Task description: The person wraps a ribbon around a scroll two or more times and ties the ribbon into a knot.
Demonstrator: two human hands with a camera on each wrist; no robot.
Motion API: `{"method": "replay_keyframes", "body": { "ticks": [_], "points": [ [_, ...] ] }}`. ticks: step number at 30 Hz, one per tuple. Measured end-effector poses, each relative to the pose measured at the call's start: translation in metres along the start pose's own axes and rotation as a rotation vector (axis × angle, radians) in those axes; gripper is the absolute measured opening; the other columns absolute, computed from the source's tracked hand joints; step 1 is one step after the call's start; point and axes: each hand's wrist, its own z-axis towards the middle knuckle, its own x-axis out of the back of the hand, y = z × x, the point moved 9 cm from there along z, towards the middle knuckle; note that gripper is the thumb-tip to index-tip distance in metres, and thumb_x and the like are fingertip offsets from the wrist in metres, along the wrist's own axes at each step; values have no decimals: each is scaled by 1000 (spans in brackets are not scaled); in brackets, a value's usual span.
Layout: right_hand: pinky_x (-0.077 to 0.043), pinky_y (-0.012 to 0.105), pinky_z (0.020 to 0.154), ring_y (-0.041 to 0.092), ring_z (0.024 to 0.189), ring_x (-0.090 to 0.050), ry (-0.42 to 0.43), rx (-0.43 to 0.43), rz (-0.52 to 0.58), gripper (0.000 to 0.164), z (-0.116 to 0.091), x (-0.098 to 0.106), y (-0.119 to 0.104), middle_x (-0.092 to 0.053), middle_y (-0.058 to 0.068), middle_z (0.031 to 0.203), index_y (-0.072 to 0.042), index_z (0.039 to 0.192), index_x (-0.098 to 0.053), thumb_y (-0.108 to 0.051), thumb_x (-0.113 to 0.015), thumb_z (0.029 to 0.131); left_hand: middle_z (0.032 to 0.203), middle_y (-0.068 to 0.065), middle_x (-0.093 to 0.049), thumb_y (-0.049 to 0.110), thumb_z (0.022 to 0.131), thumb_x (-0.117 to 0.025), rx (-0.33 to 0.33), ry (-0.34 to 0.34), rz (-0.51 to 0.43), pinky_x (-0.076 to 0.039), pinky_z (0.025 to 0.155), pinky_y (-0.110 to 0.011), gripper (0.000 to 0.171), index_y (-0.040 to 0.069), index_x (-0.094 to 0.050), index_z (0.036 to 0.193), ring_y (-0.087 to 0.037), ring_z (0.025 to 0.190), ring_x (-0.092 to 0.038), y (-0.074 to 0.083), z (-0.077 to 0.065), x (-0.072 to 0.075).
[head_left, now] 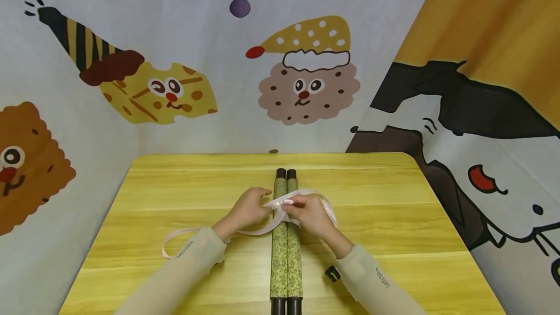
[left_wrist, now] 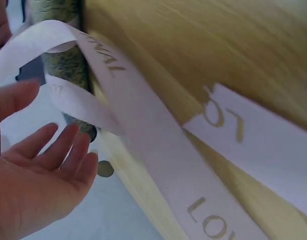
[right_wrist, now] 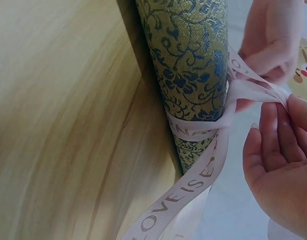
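Two scrolls (head_left: 286,256) in green-gold brocade with dark end knobs lie side by side. A pale pink ribbon (right_wrist: 193,130) with gold lettering wraps around them, its loose lengths trailing to both sides. My right hand (head_left: 311,215) pinches the ribbon between thumb and fingertips above the scrolls; the right wrist view shows the strip gathered there. On the scrolls' left side is my left hand (head_left: 250,207), right by the ribbon. Its fingers (left_wrist: 68,150) are loosely spread with nothing between them in the left wrist view, where a long lettered length of ribbon (left_wrist: 143,135) passes beside it.
The wood-patterned table (head_left: 372,183) lies under everything. A loop of ribbon (head_left: 168,242) rests near the left sleeve (head_left: 188,261). Beside the right sleeve (head_left: 372,276) is a small black object (head_left: 332,273). A cartoon-printed curtain (head_left: 197,23) stands behind the table.
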Motion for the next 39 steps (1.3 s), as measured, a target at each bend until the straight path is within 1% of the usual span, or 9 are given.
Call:
{"method": "replay_keyframes", "body": {
  "ticks": [3, 6, 8, 12, 16, 22, 30, 37, 39],
  "points": [
    [-62, 29, 69, 29, 85, -75, -1, 0, 11, 11, 0, 0, 1, -79, 12, 97, 0, 103, -82, -5, -78, 94, 115, -21, -74, 4, 86, -75, -21, -67, -1, -58, 79, -36, 41, -8, -70, 125, -21, 85, -66, -2, 2, -9],
    [-61, 27, 70, 26, 85, -75, -8, -1, 20, 11, 1, -2, 2, -78, 12, 97, 0, 102, -82, -6, -78, 94, 88, -13, -76, 5, 94, -73, -39, -83, -10, -49, 58, -26, 16, -4, -78, 106, -12, 62, -56, -6, 1, -12],
    [-61, 26, 70, 25, 84, -74, -14, -4, 25, 11, 0, -4, 3, -78, 13, 97, 1, 103, -82, -5, -78, 94, 75, -8, -73, 8, 98, -72, -47, -68, 0, -43, 53, -24, 13, 1, -81, 93, -10, 56, -51, -8, -1, -11],
    [-63, 32, 71, 26, 83, -75, -26, 1, 27, 12, 1, -6, 3, -78, 14, 98, 1, 103, -81, -4, -78, 94, 74, -7, -73, 11, 101, -70, -30, -32, 8, -43, 53, -24, 18, 1, -81, 91, -9, 55, -49, -10, -9, -1],
    [-64, 41, 74, 25, 84, -75, -19, 4, 22, 13, 2, -5, 2, -77, 14, 100, 1, 104, -81, -4, -79, 92, 76, -6, -72, 9, 101, -69, 1, -38, 8, -41, 50, -24, 15, 0, -80, 96, -10, 53, -47, -9, -21, 10],
    [-64, 36, 75, 26, 88, -76, -5, -6, 41, 15, 2, -1, 4, -77, 19, 106, 4, 107, -79, 1, -77, 92, 67, -6, -68, 6, 101, -66, 8, -64, 0, -34, 46, -19, 17, -5, -78, 97, -7, 47, -39, -9, -45, 27],
    [-64, 37, 74, 27, 84, -76, -15, -9, 31, 13, 3, 2, 5, -78, 16, 96, 3, 105, -80, -2, -77, 93, 58, -2, -63, -2, 94, -63, -45, -81, -6, -28, 43, -14, 15, -7, -76, 90, -2, 43, -32, -12, -80, 51],
    [-63, 35, 75, 27, 85, -77, -18, -28, 24, 12, 3, 6, 3, -78, 17, 96, 3, 104, -80, -2, -77, 93, 63, -4, -65, 2, 92, -65, 54, -111, -36, -30, 41, -15, 16, 0, -76, 80, -4, 46, -39, -22, -104, 55],
    [-63, 35, 75, 28, 86, -77, -24, -28, 29, 13, 3, 6, 3, -78, 17, 96, 3, 104, -80, -1, -76, 93, 60, -1, -62, 2, 91, -66, 58, -114, -35, -28, 41, -15, 16, 1, -76, 79, -3, 45, -37, -22, -110, 56]
  ]
}}
